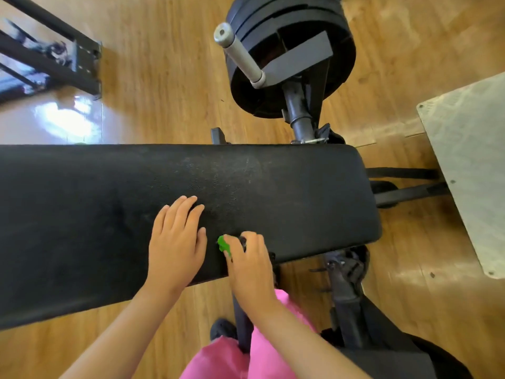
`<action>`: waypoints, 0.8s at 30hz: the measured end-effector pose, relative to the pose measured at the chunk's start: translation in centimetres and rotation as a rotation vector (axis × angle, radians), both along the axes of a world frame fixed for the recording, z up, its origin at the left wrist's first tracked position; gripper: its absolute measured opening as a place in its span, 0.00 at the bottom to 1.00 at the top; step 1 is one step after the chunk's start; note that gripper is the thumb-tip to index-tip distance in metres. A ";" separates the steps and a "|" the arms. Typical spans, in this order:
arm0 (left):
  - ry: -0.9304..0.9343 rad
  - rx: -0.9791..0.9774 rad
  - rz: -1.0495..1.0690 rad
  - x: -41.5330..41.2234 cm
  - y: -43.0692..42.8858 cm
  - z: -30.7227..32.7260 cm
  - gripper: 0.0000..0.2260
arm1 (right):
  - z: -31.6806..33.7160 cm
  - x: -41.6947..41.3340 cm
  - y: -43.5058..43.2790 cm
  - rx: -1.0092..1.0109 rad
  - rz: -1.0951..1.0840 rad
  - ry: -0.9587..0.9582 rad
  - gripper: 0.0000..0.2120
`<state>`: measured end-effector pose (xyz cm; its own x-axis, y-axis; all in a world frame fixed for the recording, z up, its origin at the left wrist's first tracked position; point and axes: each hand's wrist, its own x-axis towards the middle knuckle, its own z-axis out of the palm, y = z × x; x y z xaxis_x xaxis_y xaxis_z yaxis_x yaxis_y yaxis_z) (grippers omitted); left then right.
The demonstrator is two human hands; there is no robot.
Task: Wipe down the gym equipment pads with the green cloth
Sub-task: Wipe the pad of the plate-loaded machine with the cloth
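A long black bench pad (273,192) runs across the middle of the view. My left hand (176,242) rests flat on it near its front edge, fingers straight and together. Just to the right, my right hand (250,265) lies at the pad's front edge with its fingers curled round a small bunched green cloth (224,244). Only a bit of green shows past the fingers; most of the cloth is hidden under the hand.
A stack of black weight plates (297,77) on a grey bar (240,54) stands behind the pad. A grey metal plate (472,165) lies at the right. Black frame parts (347,296) sit below the pad's right end. Wooden floor all round.
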<state>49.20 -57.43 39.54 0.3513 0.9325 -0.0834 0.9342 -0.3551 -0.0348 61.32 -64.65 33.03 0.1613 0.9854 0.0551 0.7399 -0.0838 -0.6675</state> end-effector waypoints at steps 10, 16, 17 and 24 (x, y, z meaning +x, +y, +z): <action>-0.025 0.002 0.037 -0.6 -0.3 -0.1 0.18 | -6.8 13.4 6.0 -0.197 -0.420 -0.089 0.09; -0.082 0.039 0.094 -1.5 -1.0 0.8 0.17 | -3.9 7.0 4.7 -0.156 -0.376 0.028 0.11; -0.078 0.043 0.105 -1.9 -1.3 1.1 0.17 | -3.1 5.4 4.2 -0.135 -0.329 0.038 0.11; -0.089 0.038 0.143 -5.2 -3.6 2.7 0.18 | 0.7 -3.2 0.1 -0.074 -0.109 0.072 0.15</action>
<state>44.02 -61.04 42.29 0.2190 0.9755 -0.0217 0.9751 -0.2180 0.0394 58.15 -64.59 33.70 0.2688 0.9626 -0.0328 0.6737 -0.2123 -0.7078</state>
